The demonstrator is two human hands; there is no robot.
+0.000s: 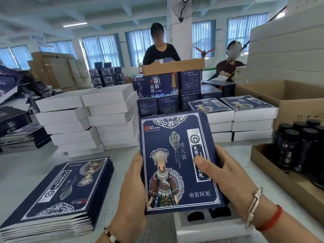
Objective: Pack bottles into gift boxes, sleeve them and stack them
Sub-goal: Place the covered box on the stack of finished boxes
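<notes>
We hold a dark blue printed sleeve [178, 162] upright between both hands, just above the white gift box [206, 225] that lies on the counter [26, 172] right in front of us. Our left hand [130, 188] wraps the sleeve's left edge, fingers behind it; our right hand [226, 174] clasps the right edge with the thumb pressed flat on the printed face. So both hands are closed on the sleeve, neither free.

In the box below, two dark bottle caps [207, 214] show in their recesses, so it looks packed and ready to be covered.

The sleeve is thin card: light, fairly stiff along its folds, yet likely to buckle if we squeeze the flat faces. Its glossy print may slip under dry fingers, so we judge the folded side edges the best place to grip. The box, loaded with bottles, will be heavier and wants support underneath.

More flat sleeves [57, 195] lie stacked at our left.
</notes>
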